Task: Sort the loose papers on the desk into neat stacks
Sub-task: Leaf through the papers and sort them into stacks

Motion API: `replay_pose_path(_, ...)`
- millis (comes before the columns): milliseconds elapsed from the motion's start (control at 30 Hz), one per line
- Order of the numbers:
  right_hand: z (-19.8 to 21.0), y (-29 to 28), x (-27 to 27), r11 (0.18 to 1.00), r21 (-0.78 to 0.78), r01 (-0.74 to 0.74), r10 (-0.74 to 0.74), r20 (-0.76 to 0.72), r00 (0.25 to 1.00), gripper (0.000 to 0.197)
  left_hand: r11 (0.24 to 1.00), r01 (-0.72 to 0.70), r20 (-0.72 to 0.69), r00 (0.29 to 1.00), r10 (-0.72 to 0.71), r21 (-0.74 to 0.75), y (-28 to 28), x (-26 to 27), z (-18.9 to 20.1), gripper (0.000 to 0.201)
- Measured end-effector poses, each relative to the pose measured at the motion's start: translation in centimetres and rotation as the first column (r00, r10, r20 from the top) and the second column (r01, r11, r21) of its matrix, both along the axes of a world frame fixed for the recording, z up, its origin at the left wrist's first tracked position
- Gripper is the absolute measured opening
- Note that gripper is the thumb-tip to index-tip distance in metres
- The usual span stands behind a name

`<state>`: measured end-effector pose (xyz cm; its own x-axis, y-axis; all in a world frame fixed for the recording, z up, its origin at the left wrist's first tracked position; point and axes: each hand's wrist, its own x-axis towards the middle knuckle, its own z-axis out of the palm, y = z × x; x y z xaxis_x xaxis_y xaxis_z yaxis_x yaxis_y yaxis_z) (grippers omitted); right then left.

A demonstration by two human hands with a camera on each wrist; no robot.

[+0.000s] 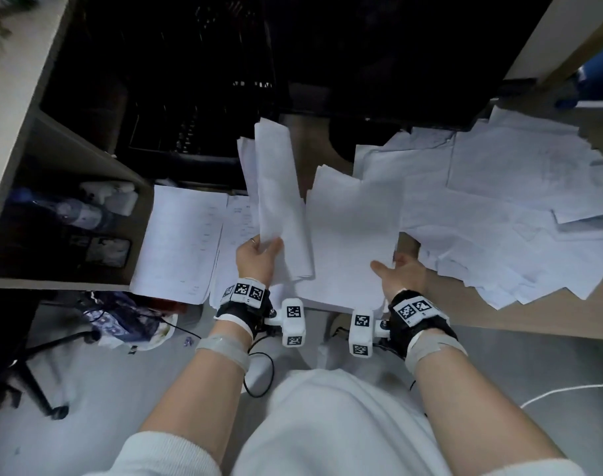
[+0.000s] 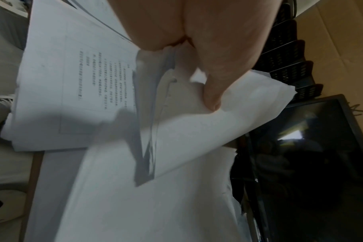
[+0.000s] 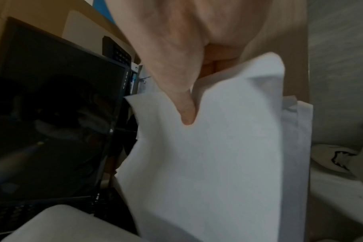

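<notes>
Roughly midway: two stacks (image 1: pixel 179 242) lie at nine o'clock; left hand (image 1: pixel 257 257) pinches sheets (image 1: pixel 279 201), right hand (image 1: pixel 401 273) grips a batch (image 1: pixel 351 235); a pile (image 1: pixel 499 207) at three o'clock remains.

right hand (image 3: pixel 189 54) pinching a bunch of white sheets (image 3: pixel 218 163) with the thumb (image 3: pixel 186 113) on top, dark monitor (image 3: pixel 52 114) off to the thumb side

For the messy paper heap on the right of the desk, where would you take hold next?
Take the loose heap at its near fanned edge, coming from the desk's front side: corners there overhang and lie separated, so a thumb-over, fingers-under grip can slide in. Both hands are currently full, so this is a judgement.
</notes>
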<state>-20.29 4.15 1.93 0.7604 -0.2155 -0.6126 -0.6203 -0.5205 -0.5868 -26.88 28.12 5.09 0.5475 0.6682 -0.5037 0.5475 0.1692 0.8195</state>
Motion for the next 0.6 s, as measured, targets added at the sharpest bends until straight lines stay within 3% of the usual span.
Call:
replay_pose_path(133, -1.4, 0.0, 0.3, 0.993, -0.106, -0.041, 0.032, -0.09, 0.995, 0.068, 1.0, -0.012, -0.008, 1.0, 0.012, 0.018, 0.4, 0.0, -0.2, 0.011)
replay_pose_path(233, -2.1, 0.4, 0.7, 0.985, -0.167, -0.054, 0.025, -0.167, 0.986, 0.058, 1.0, -0.013, -0.025, 1.0, 0.013, 0.021, 0.7, -0.1, -0.7, 0.01)
replay_pose_path(433, -2.9, 0.8, 1.8, 0.957, -0.212, -0.199, 0.16, -0.188, 0.969, 0.039, 1.0, 0.011, -0.068, 0.998, -0.01, 0.002, 1.2, 0.0, -1.4, 0.012)
replay_pose_path(600, -4.0, 0.8, 2.7, 0.938, -0.191, -0.288, 0.253, -0.191, 0.949, 0.042, 1.0, 0.026, -0.066, 0.997, -0.026, -0.002, 1.7, 0.4, -1.2, 0.01)
